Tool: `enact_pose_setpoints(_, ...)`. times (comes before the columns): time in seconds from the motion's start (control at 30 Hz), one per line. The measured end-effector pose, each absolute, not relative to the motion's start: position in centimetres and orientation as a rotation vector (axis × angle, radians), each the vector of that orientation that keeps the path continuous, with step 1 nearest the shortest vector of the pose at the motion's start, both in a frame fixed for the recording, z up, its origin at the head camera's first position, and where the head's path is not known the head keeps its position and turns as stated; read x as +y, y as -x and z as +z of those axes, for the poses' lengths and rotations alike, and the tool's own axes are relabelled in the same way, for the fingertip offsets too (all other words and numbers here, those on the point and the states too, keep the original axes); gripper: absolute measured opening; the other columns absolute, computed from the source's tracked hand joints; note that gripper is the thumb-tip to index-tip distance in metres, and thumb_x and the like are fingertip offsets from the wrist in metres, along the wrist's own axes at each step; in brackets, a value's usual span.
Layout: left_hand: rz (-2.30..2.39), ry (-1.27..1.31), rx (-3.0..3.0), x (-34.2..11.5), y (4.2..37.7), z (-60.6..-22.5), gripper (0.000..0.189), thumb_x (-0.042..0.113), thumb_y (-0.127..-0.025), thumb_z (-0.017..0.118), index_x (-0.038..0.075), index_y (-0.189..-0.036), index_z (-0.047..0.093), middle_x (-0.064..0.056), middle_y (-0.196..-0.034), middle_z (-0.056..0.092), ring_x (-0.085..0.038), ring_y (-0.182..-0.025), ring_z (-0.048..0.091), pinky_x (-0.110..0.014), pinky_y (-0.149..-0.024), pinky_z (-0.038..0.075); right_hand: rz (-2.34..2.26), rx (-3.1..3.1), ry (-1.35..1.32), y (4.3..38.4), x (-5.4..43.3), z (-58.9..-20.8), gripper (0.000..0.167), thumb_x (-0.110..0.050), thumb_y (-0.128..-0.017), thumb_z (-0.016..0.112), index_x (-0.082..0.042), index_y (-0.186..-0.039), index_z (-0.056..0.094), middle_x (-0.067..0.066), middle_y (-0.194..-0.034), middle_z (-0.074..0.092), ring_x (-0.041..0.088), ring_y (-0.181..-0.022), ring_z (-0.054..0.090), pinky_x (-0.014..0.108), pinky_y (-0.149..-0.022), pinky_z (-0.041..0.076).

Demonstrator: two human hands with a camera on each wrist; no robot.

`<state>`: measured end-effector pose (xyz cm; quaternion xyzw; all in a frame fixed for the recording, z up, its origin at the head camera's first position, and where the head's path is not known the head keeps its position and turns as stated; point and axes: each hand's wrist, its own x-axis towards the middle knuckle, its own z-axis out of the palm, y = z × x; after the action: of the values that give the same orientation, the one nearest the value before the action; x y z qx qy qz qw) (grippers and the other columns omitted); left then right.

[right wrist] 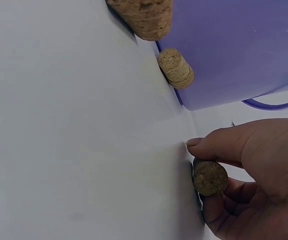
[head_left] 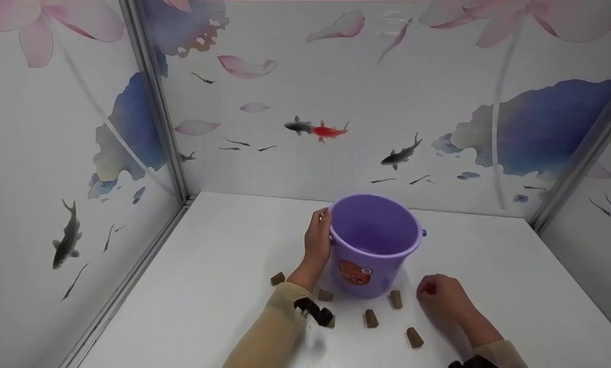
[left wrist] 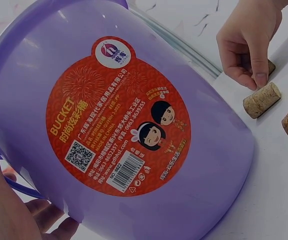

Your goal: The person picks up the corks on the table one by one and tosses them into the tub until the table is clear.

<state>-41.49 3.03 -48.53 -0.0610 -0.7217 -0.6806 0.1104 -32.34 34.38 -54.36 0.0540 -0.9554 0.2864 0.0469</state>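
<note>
1. Right wrist view: the right hand (right wrist: 269, 167) has a narrow grip, thumb and curled fingers closed about a held cork (right wrist: 210, 178), low against the white worktop (head_left: 223, 245).
2. The left hand (head_left: 317, 240) grips the purple bucket (head_left: 369, 278) at its left side, thumb up by the rim; the left wrist view shows its fingertips against the wall, beside the bucket handle (left wrist: 21, 187).
3. The bucket stands upright on the worktop, mouth upward, just left of the right hand. A round red label (left wrist: 119, 115) faces the person.
4. Nearest the right hand, a cork (head_left: 396, 299) lies between it and the bucket. A second cork (head_left: 371, 318) lies in front of the bucket, and a third cork (head_left: 414, 337) closer to the person.
5. On the left, a fourth cork (head_left: 325, 295) sits near the bucket's base; a fifth cork (head_left: 331, 321) is partly hidden by the black wrist device (head_left: 313, 311). A sixth cork (head_left: 277, 278) lies beyond the tan left sleeve (head_left: 269, 327).
6. Behind the worktop rises a white back panel (head_left: 285, 174) printed with fish, petals and blue leaves.
</note>
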Motion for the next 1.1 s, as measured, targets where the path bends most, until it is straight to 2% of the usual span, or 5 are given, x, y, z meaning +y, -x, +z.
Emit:
enact_pose_setpoints(0.33, -2.010, 0.181, -2.131, 3.6, 41.2, -48.5, 0.050, 0.050, -0.109, 0.042, 0.018, -0.144, 0.059, -0.009, -0.140, 0.068, -0.022, -0.113, 0.064, -0.030, -0.081, 0.052, 0.922, -2.948, -0.083, 32.0, 34.7, -53.9, 0.012, -0.002, -0.087, 0.074, -0.014, -0.084, 0.074, -0.002, -0.080, 0.067, 0.016, -0.078, 0.056, 0.030, -0.069, 0.046)
enact_pose_setpoints(0.53, -2.029, 0.195, -2.120, 3.9, 41.2, -48.3, 0.050, 0.051, -0.109, 0.042, 0.019, -0.143, 0.060, -0.009, -0.140, 0.068, -0.023, -0.115, 0.064, -0.034, -0.084, 0.055, 0.961, -2.957, -0.034, 32.0, 34.9, -53.7, 0.002, -0.008, -0.090, 0.077, -0.008, -0.088, 0.075, -0.001, -0.082, 0.069, 0.016, -0.080, 0.059, 0.030, -0.068, 0.047)
enact_pose_setpoints(0.67, -2.031, 0.202, -2.126, 4.0, 41.2, -48.2, 0.050, 0.051, -0.109, 0.041, 0.019, -0.144, 0.059, -0.008, -0.142, 0.067, -0.022, -0.117, 0.064, -0.035, -0.086, 0.055, 0.983, -2.961, -0.007, 32.0, 34.9, -53.6, 0.004, -0.007, -0.089, 0.078, -0.009, -0.088, 0.074, -0.001, -0.080, 0.068, 0.016, -0.078, 0.058, 0.029, -0.066, 0.047)
enact_pose_setpoints(0.9, -2.042, 0.211, -2.120, 3.8, 41.2, -48.3, 0.050, 0.050, -0.110, 0.041, 0.019, -0.145, 0.059, -0.009, -0.135, 0.069, -0.020, -0.106, 0.064, -0.032, -0.081, 0.054, 0.966, -2.980, 0.000, 32.2, 34.6, -53.3, 0.008, -0.005, -0.091, 0.075, -0.012, -0.087, 0.075, -0.001, -0.081, 0.070, 0.016, -0.077, 0.059, 0.030, -0.066, 0.047)
enact_pose_setpoints(1.1, -2.026, 0.180, -2.124, 3.1, 41.5, -48.4, 0.052, 0.052, -0.109, 0.042, 0.019, -0.146, 0.059, -0.009, -0.137, 0.068, -0.021, -0.110, 0.065, -0.034, -0.083, 0.055, 0.976, -2.981, 0.012, 32.4, 34.5, -52.3, 0.005, -0.007, -0.092, 0.077, -0.011, -0.091, 0.075, -0.001, -0.083, 0.069, 0.017, -0.078, 0.058, 0.030, -0.065, 0.047)
